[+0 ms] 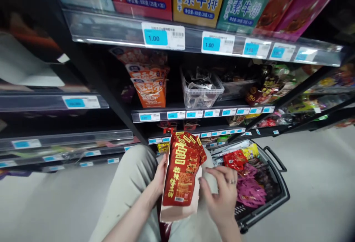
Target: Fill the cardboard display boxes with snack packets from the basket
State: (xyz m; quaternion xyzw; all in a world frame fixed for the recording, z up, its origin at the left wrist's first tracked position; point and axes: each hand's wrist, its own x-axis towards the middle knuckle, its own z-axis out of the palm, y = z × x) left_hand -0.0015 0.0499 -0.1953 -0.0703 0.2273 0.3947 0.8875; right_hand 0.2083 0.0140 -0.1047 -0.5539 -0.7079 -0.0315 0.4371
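My left hand [160, 175] grips the left edge of a stack of several red snack packets [183, 171] with gold lettering, held fanned above my knee. My right hand [223, 194] hovers at the right side of the stack, fingers curled with the thumb and forefinger close to the packets' edge; a ring shows on one finger. I cannot make out anything in that hand. Below the stack lies a pale backing or packet underside.
A black shopping basket [274, 194] stands on the floor to my right, holding red, yellow and purple snack packets. Shelves ahead carry orange bags [149, 87], a clear plastic bin [201, 90], boxed goods above and blue price tags [155, 37].
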